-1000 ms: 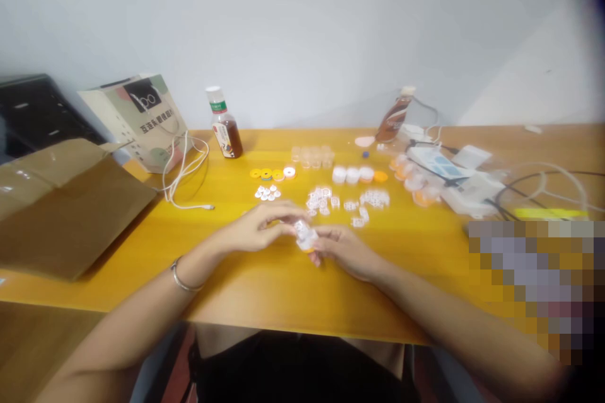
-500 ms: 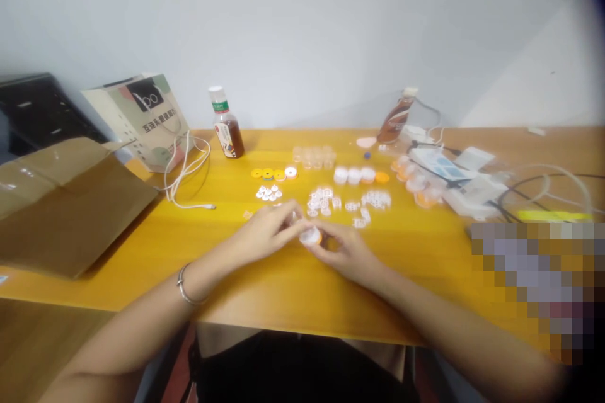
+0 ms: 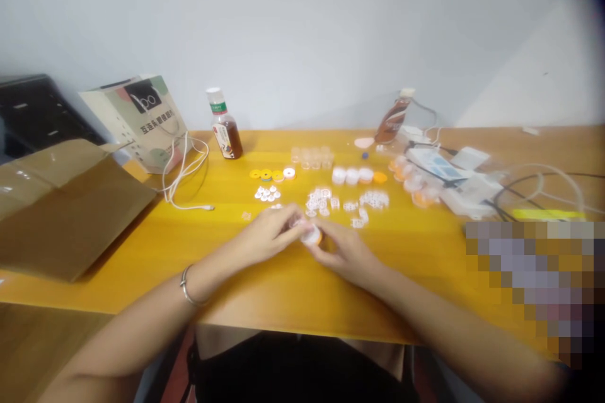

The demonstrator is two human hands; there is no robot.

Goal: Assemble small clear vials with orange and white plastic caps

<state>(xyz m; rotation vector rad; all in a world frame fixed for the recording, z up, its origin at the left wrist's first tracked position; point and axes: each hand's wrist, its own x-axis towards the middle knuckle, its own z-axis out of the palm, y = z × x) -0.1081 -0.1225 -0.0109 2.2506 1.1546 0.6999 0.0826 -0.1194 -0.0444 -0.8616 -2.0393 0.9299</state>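
Note:
A small round white-and-orange piece (image 3: 312, 237) is held just above the table, between my two hands. My right hand (image 3: 347, 250) is closed around its right side, thumb in front. My left hand (image 3: 274, 232) reaches it from the left, with its fingers curled and its thumb tip touching the piece. Something pale and translucent (image 3: 297, 222) shows between the left fingers, too blurred to name. Beyond the hands lie small white flower-like discs (image 3: 319, 200), more white pieces (image 3: 375, 199) and a cluster of white pointed parts (image 3: 267, 194).
Farther back are yellow and white rings (image 3: 266, 174), clear cups (image 3: 312, 156) and white round pieces (image 3: 352, 175). Two drink bottles, one upright (image 3: 225, 132) and one leaning (image 3: 394, 118), stand near the wall. A paper bag (image 3: 158, 132), brown cardboard (image 3: 70, 214), and power strips with cables (image 3: 472, 186) flank the table.
The view has shifted slightly. A pale translucent thing now shows more between my left fingers; both hands stay around the white-and-orange piece.

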